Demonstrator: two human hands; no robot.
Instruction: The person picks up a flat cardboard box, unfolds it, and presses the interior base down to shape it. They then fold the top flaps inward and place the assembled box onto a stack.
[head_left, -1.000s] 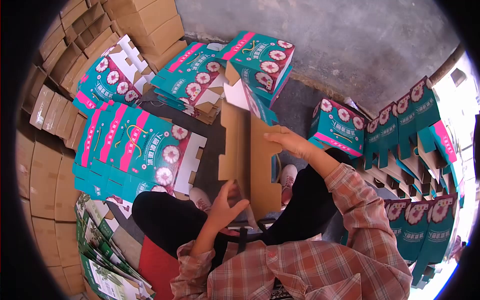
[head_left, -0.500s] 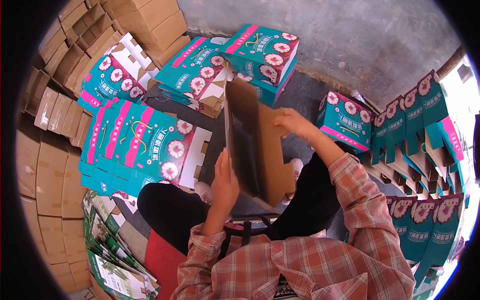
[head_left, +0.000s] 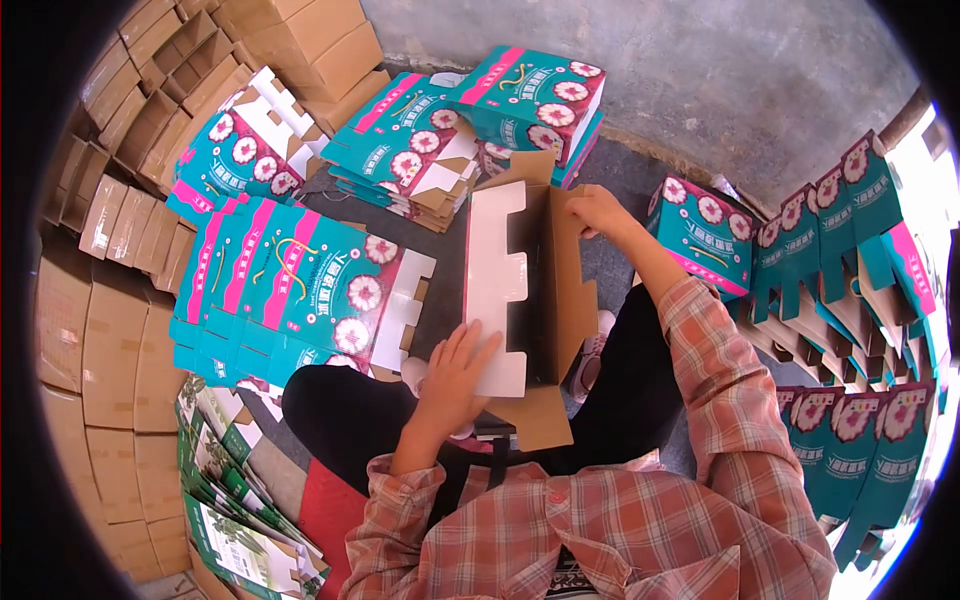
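Note:
Between my knees a carton box (head_left: 548, 290) stands with its mouth up, its dark inside showing. Its notched white flap (head_left: 495, 270) is folded out to the left, and brown flaps stick out at the near and far ends. My left hand (head_left: 455, 375) lies on the near part of the white flap, fingers stretched out. At the far right edge, my right hand (head_left: 597, 212) pinches the brown cardboard with bent fingers. The box's printed outside is hidden from me.
Flat teal-and-pink cartons (head_left: 290, 280) lie fanned at left, with another stack (head_left: 400, 135) behind. Teal boxes (head_left: 530, 95) stand by the grey wall (head_left: 700, 70). Rows of teal cartons (head_left: 840, 220) line the right. Brown cartons (head_left: 110, 340) and green printed sheets (head_left: 235, 520) are at left.
The flattish cardboard has opened into a box, and its white flap now faces up, folded left. My left hand has shifted from the side edge onto that flap; my right hand has moved slightly up.

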